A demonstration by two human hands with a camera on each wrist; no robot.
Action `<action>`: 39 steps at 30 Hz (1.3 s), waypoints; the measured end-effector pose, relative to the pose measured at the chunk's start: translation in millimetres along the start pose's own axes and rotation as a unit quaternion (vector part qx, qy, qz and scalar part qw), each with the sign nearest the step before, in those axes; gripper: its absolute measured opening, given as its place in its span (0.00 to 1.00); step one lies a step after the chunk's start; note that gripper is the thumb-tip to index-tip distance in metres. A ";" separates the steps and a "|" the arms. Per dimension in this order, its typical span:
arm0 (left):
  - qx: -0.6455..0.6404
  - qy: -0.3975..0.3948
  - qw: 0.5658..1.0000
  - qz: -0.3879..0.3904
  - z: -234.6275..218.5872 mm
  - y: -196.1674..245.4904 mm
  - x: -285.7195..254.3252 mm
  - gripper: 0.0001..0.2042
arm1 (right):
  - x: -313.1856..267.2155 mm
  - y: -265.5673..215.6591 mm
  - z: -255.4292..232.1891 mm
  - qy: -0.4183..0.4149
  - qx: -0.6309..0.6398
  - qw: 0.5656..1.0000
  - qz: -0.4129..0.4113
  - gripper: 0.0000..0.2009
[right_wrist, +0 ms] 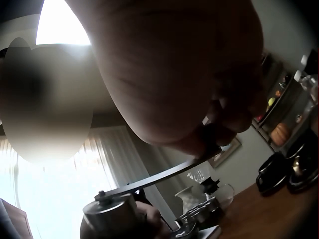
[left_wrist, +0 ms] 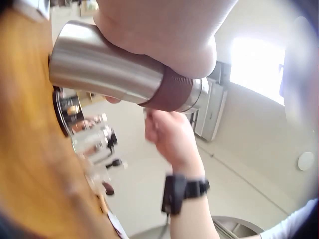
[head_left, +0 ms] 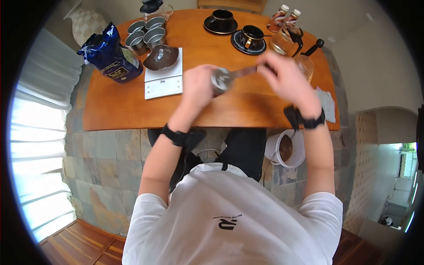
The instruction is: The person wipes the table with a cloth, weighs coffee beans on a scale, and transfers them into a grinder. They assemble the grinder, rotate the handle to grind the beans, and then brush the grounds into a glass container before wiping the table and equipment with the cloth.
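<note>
My left hand (head_left: 197, 86) grips a manual coffee grinder (left_wrist: 107, 64), a steel cylinder with a brown band (left_wrist: 172, 92) near its top. In the left wrist view its base is close over the table. Out from the grinder's top runs a flat metal crank handle (right_wrist: 159, 177). The fingers of my right hand (head_left: 286, 78) are curled round the crank's outer end, over the table right of the grinder. The knob is mostly hidden by those fingers. Motion blurs the crank and the right hand in the head view.
Left of the grinder, a brown bowl (head_left: 161, 58) sits on a white scale (head_left: 163, 88), beside a blue bag (head_left: 112, 59) and several metal cups (head_left: 155, 39). Black cups (head_left: 221, 18) on saucers and a glass pot (head_left: 282, 44) stand behind. A white bucket (head_left: 298, 157) is below, right.
</note>
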State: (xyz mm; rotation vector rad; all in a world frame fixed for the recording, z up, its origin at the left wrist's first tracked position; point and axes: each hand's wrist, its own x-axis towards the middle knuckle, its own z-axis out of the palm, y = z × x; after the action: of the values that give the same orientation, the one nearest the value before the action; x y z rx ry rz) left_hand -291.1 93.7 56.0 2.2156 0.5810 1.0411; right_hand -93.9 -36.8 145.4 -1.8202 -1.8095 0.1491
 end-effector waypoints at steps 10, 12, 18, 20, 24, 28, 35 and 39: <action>-0.037 0.001 0.999 0.029 62.0 -4.6 -18.2 0.16 | 10.2 -60.5 13.8 0.001 0.131 0.980 -0.150 0.09; -0.007 -0.123 0.990 -0.066 32.4 30.1 -18.1 0.16 | 17.4 -40.4 12.8 0.042 0.101 0.989 -0.096 0.09; -0.243 0.060 0.954 -0.168 -12.9 -5.1 2.2 0.19 | -24.8 -11.7 19.2 -0.032 0.050 0.997 -0.041 0.07; -0.181 0.067 0.965 -0.176 -14.4 -9.7 10.4 0.19 | -43.1 -47.3 31.3 -0.062 0.040 0.986 -0.148 0.07; 0.016 0.018 0.999 -0.022 52.6 6.3 -8.3 0.15 | -8.8 -76.5 27.4 0.014 0.104 0.974 -0.198 0.08; -0.074 -0.036 0.996 0.027 40.3 22.7 -15.2 0.14 | 17.8 -17.3 0.9 0.060 0.067 0.996 -0.001 0.09; -0.212 0.051 0.956 -0.198 4.7 5.9 15.7 0.17 | -48.7 -64.9 15.6 -0.099 0.064 0.981 -0.154 0.08; 0.067 0.048 0.992 0.091 62.6 14.7 -4.2 0.12 | 4.4 -63.7 10.2 0.029 0.150 0.979 -0.138 0.09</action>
State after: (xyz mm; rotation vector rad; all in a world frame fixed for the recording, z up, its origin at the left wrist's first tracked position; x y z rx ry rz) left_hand -242.0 59.2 32.6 2.3818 0.5117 1.2406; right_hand -154.7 -34.0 167.4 -1.3408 -1.8642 0.2450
